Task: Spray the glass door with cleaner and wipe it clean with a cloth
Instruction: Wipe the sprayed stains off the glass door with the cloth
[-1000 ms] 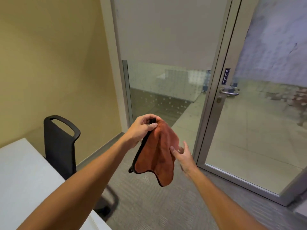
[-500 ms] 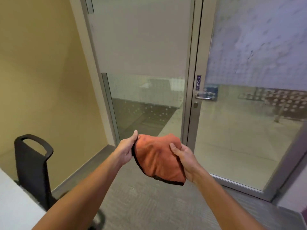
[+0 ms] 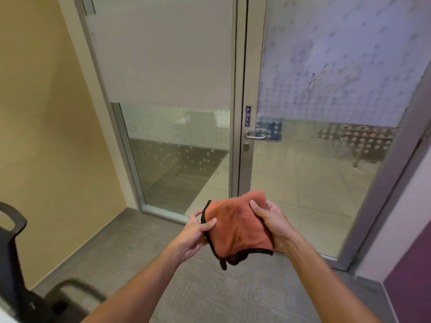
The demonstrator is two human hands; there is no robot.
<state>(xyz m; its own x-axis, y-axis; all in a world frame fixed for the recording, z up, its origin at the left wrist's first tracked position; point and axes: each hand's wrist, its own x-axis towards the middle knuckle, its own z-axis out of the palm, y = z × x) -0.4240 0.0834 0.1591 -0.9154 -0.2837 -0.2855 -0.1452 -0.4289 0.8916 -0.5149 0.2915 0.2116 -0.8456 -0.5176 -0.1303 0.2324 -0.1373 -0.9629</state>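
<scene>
The glass door stands at one o'clock, shut in its metal frame, and the cloth is gathered at six o'clock between both hands, well short of the pane. The left hand pinches the black-trimmed edge at nine o'clock of the cloth, thumb on top, and the right hand grips the opposite side at three o'clock, thumb pressed into the orange pile. This looks like folding the cloth into a pad, the wiping not yet begun. No spray bottle is in view, so whether the cleaner is on I can only judge from the glass: the frosted upper band shows mottled, wet-looking patches and a few dark streaks, the clear lower half looks plain. Next call: one hand takes the pad up to twelve o'clock and presses flat on that band
</scene>
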